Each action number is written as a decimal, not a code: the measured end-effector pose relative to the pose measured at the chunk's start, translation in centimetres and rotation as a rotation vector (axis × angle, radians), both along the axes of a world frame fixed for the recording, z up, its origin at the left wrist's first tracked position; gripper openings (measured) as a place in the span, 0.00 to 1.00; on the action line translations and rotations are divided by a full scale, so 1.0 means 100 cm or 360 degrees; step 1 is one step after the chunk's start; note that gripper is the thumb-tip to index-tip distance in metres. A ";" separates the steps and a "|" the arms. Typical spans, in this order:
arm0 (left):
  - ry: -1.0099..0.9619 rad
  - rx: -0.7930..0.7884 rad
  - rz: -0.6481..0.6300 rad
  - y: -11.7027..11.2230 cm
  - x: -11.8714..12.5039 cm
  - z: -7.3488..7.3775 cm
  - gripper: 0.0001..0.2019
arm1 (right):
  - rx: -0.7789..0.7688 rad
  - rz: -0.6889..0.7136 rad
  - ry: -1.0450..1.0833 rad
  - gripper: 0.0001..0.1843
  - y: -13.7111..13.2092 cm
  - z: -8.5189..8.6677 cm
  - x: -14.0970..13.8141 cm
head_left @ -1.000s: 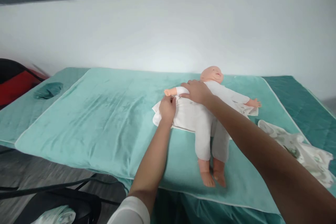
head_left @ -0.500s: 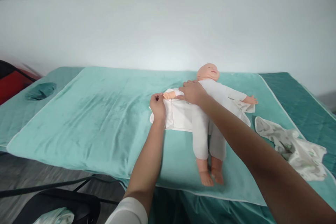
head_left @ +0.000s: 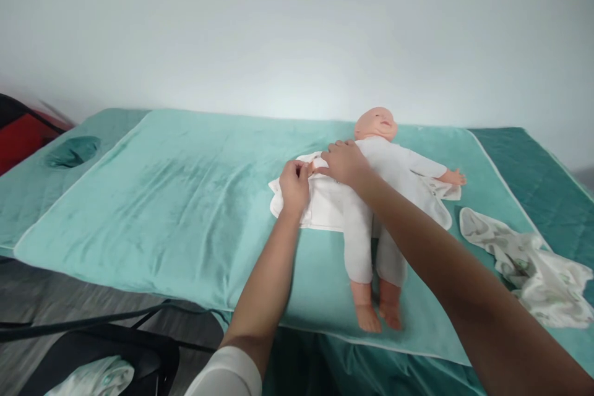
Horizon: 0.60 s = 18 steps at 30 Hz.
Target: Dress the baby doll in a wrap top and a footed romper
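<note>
A baby doll (head_left: 359,210) in a white long-sleeved body suit lies on its back, head toward the wall, bare feet toward me. Spread beneath its torso is a white baby garment (head_left: 322,210), part of which shows on both sides. My left hand (head_left: 296,184) is closed in a pinch at the doll's hand, mostly covering it. Just right of it, my right hand (head_left: 346,162) wraps over the sleeved arm on the same side, thumb below and fingers above. The doll's other arm (head_left: 431,170) stretches out to the right.
A light green sheet (head_left: 185,198) covers the padded bed against the white wall (head_left: 278,43). A crumpled printed baby garment (head_left: 533,269) lies at the right. Below the front edge stands a black chair (head_left: 143,352) with a folded cloth (head_left: 99,377) on it.
My left hand has shifted right onto the doll's hand, which showed more fully before. My right hand stays on the doll's arm. The view has shifted slightly.
</note>
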<state>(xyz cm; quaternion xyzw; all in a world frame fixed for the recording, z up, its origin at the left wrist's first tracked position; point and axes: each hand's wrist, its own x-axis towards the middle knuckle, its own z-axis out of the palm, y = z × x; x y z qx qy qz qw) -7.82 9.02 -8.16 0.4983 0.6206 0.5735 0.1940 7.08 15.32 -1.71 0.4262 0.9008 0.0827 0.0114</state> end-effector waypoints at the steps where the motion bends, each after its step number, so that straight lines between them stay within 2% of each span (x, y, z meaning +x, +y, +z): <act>1: 0.0047 -0.0023 -0.0109 0.000 0.002 0.000 0.04 | 0.0009 0.0004 0.0017 0.24 -0.001 0.000 -0.001; 3: 0.0089 -0.0063 -0.0319 -0.001 0.006 0.001 0.06 | 0.0009 0.0011 0.0053 0.21 -0.003 0.000 -0.004; 5: 0.0086 -0.0028 -0.0325 -0.001 0.006 0.000 0.08 | -0.0023 -0.0003 0.0162 0.19 -0.004 0.003 -0.004; 7: 0.0114 0.0054 -0.0105 0.000 0.003 -0.003 0.09 | -0.0056 -0.0065 0.0426 0.20 -0.004 0.008 0.001; 9: 0.0238 0.0064 0.0150 0.002 -0.001 -0.006 0.08 | -0.0047 -0.0173 0.0835 0.19 -0.003 0.014 0.012; 12: 0.0509 -0.0079 0.0309 0.005 -0.004 -0.011 0.11 | 0.0069 -0.0349 0.1407 0.15 -0.003 0.015 0.047; 14: 0.0617 -0.0148 0.0328 0.006 -0.004 -0.012 0.12 | 0.0195 -0.0499 0.1620 0.13 -0.006 0.008 0.078; 16: 0.0661 -0.0162 0.0324 0.006 -0.004 -0.011 0.10 | 0.0363 -0.0746 0.1742 0.13 -0.012 -0.004 0.110; 18: 0.0680 -0.0127 0.0297 0.005 -0.003 -0.010 0.06 | 0.0412 -0.1105 0.1790 0.15 -0.019 -0.018 0.137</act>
